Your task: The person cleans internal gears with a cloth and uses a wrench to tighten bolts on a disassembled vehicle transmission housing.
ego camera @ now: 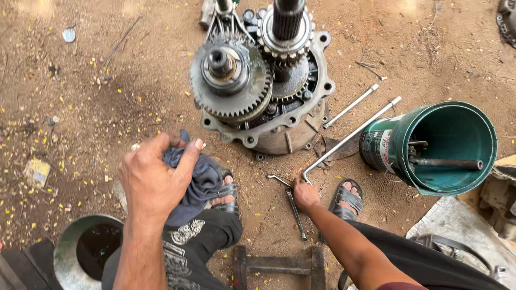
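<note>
My left hand (153, 174) is closed around a dark blue rag (201, 182), held above my left knee and sandal. Down on the dirt, my right hand (305, 194) rests on the bent end of a long L-shaped metal rod (349, 138), with a spanner (295, 212) lying just beside it. In front of me stands a greasy gearbox (263, 80) with its gears and two shafts exposed, resting in its round housing.
A green bucket (457, 147) lies on its side at the right with tools inside. A second metal rod (352, 106) lies near the gearbox. A metal bowl of dark oil (88, 249) sits at lower left. A low stool frame (274, 266) is between my legs.
</note>
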